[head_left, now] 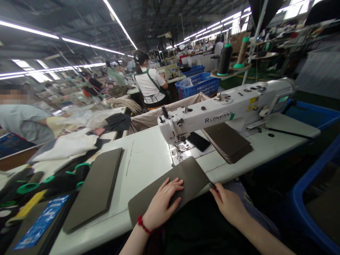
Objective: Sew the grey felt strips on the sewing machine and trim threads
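Note:
A dark grey-brown panel (pixel 186 177) lies at the table's front edge, its far corner close to the needle area of a white sewing machine (pixel 212 113). My left hand (pixel 166 202) rests on the panel with its fingers apart, a red and black bracelet on the wrist. At the panel's right corner my right hand (pixel 225 202) is closed, thumb and finger pinched on a small dark tool whose kind I cannot make out. One stack of similar panels (pixel 228 140) sits under the machine arm, beside a black phone (pixel 198 141). Another stack (pixel 94 187) lies to the left.
Thread cones (pixel 82 171) and a blue-labelled item (pixel 42 221) are at the lower left. A blue bin (pixel 302 198) stands at the right. Two thread spools (pixel 225 59) stand behind the machine. A person (pixel 150 85) works ahead; another (pixel 23 122) is at the left.

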Demonstrator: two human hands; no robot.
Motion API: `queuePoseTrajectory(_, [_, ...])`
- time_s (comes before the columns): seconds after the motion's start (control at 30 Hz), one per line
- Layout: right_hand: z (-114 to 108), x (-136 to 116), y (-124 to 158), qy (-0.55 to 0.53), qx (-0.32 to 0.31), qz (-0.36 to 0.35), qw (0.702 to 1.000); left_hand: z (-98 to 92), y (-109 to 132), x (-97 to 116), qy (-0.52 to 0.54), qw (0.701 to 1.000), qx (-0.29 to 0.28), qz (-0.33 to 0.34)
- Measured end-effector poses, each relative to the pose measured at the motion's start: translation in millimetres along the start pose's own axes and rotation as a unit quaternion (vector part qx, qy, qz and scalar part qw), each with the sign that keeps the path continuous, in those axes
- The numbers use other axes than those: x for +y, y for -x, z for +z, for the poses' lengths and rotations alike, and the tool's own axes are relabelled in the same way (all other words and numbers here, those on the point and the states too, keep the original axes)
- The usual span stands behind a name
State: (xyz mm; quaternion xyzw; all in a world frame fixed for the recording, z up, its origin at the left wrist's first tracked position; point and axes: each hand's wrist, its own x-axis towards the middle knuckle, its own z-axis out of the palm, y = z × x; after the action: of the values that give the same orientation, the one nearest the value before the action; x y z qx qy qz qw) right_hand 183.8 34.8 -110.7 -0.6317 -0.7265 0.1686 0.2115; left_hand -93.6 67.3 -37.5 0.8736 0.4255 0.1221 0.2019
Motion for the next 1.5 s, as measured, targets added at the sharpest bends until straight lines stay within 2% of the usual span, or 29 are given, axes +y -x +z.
queuePoseTrajectory(0.2, [-11.7, 4.9, -4.1, 0.012, -0.011, 0.019, 1.0, 0.4, 2.7, -2.8, -0.028, 1.0, -0.001, -0.013])
queuePoseTrajectory(0.33, [-20.1, 15.4, -2.8, -0.036, -0.016, 0.05, 0.998, 9.5, 10.7, -21.8, -0.108, 0.984, 0.07, -0.119])
queuePoseTrajectory(0.4, [-21.2, 19.4, -2.6, -0.076, -0.015, 0.059, 0.995, 14.5, 14.9, -32.2, -0.13, 0.977, 0.082, -0.15])
queuePoseTrajectory(0.53, [-18.6, 19.5, -3.4, -0.146, -0.027, 0.073, 0.986, 20.4, 18.9, -41.7, -0.142, 0.975, 0.083, -0.146])
queuePoseTrajectory(0.73, [-13.6, 13.5, 0.3, -0.138, -0.071, 0.094, 0.983, 25.4, 19.6, -42.7, -0.168, 0.971, 0.109, -0.132])
queuePoseTrajectory(1.13, [-11.7, 16.5, -7.4, -0.065, -0.052, 0.082, 0.993, 24.0, 19.7, -42.2, -0.168, 0.971, 0.104, -0.136])
queuePoseTrajectory(1.33, [-32.3, 35.8, -8.0, -0.084, -0.005, 0.103, 0.991, 20.5, 18.5, -37.8, -0.133, 0.975, 0.103, -0.145])
queuePoseTrajectory(1.4, [-46.1, 44.3, -4.6, -0.049, -0.055, 0.109, 0.991, 18.1, 17.0, -36.0, -0.109, 0.977, 0.111, -0.149])
queuePoseTrajectory(1.5, [-70.3, 52.2, 1.2, 0.005, -0.184, 0.086, 0.979, 14.5, 13.8, -32.0, -0.051, 0.973, 0.132, -0.18])
